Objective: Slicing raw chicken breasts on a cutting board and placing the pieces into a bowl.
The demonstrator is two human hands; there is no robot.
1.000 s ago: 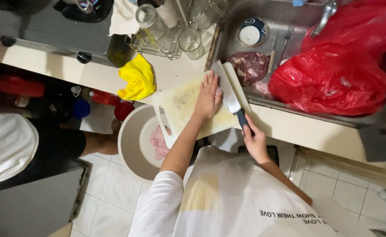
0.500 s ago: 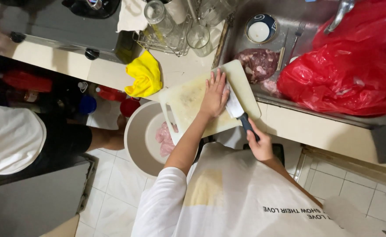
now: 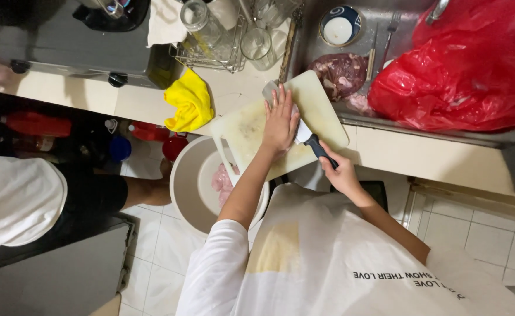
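My left hand [image 3: 279, 122] lies flat, fingers spread, on a pale cutting board [image 3: 321, 111] that bridges the counter and the sink edge. My right hand [image 3: 340, 174] grips the dark handle of a cleaver [image 3: 305, 136]. Its wide blade runs under my left palm, and its tip shows beyond my fingers at the board's far side. What lies under my palm is hidden. A grey basin [image 3: 182, 181] on the floor below the board holds pale raw meat [image 3: 219, 181].
The steel sink [image 3: 386, 23] holds dark raw meat [image 3: 339, 73], a red plastic bag [image 3: 456, 82] and a blue-rimmed bowl [image 3: 339, 26]. A yellow cloth [image 3: 190, 102] and a rack of glasses [image 3: 222, 32] sit on the counter. Another person [image 3: 17, 202] crouches on the left.
The cleaver was to the right of my left hand; its blade has slid left under my palm. My left hand stays pressed on the board.
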